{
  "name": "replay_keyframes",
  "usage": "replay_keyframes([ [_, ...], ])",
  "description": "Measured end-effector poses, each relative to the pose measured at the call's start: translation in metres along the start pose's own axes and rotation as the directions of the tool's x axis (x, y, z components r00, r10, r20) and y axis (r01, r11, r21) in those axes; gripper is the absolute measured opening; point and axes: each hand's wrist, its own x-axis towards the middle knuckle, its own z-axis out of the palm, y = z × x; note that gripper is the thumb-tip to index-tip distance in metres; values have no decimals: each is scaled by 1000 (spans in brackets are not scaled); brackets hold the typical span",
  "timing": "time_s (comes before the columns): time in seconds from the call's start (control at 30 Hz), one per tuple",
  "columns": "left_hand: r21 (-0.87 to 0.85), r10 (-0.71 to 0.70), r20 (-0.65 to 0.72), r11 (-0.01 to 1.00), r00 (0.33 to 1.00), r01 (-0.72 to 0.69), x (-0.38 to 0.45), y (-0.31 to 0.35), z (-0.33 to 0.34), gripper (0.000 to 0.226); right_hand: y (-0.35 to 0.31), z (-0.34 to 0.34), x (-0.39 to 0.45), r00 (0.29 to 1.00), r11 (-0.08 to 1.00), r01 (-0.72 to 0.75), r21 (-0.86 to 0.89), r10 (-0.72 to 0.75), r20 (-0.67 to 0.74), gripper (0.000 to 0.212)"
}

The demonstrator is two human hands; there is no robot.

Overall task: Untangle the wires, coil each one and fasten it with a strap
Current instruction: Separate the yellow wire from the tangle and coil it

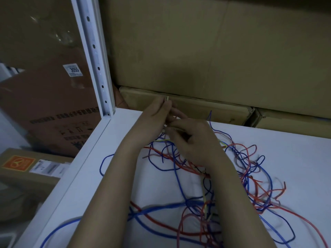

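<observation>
**Hands meet over the tangle**

My left hand [161, 111] pinches a pale strip [167, 99] that stands nearly upright, its long axis pointing away from me. My right hand [193, 138] is curled shut beside it; what it grips, I cannot tell. The tangled wires [223, 185] sprawl across the white table [295, 149] below.

You face a white surface [268, 140] in dim light. Stacked cardboard boxes [197, 51] fill twelve o'clock; a perforated white post [96, 59] rises at ten o'clock, more cartons [44, 108] beyond.

Smooth plastic-coated wires [206, 185], matt white table [286, 144], rough brown cardboard boxes [215, 51], white painted metal post [97, 59]
</observation>
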Motion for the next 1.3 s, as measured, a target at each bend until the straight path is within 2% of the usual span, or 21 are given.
replay_keyframes([
  [0.1, 68, 6, 123, 998, 992, -14, 0, 3, -2, 31, 6, -6, 1, 988, 1000, -25, -15, 23, -153, 14],
  [0.2, 4, 2, 236, 1000, 972, -3, -5, 8, -1, 41, 11, -9, 4, 958, 992, -96, 84, 115, -263, 3],
  [0.27, -44, -3, 260, 999, 966, 15, -6, 10, -1, 45, 12, -10, 5, 942, 974, -109, 198, 165, -293, 11],
  [0.37, -10, -43, 282, 999, 958, 48, -5, 9, 1, 37, 10, -11, 6, 945, 952, -121, 281, 197, -260, 16],
  [0.47, -23, -66, 279, 997, 958, 76, -5, 8, 1, 37, 11, -12, 4, 947, 944, -171, 282, 236, -219, 19],
  [0.57, -152, 13, 239, 988, 971, 24, -7, 10, 2, 37, 12, -17, 3, 964, 943, -157, 292, 211, -163, 10],
  [0.7, -362, 76, 117, 932, 990, -29, -3, 11, 9, 42, 20, -17, 0, 968, 943, -186, 275, 224, -111, 32],
  [0.83, -571, -83, -2, 818, 997, 67, 2, 13, 20, 42, 30, -16, -2, 965, 952, -242, 189, 255, -53, 17],
  [0.97, -666, -155, -32, 740, 987, 95, 4, 15, 28, 42, 34, -16, -1, 942, 932, -316, 177, 330, -56, 36],
  [1.2, -769, -80, 73, 630, 994, 107, 2, 18, 30, 38, 35, -20, -2, 927, 949, -310, -48, 291, -239, 6],
  [1.23, -781, -75, 65, 617, 995, 97, 2, 19, 31, 38, 34, -21, -2, 927, 950, -307, -56, 286, -243, 4],
  [1.3, -797, -84, 17, 600, 996, 65, 1, 20, 30, 38, 31, -20, -1, 939, 950, -310, -26, 302, -163, 3],
])
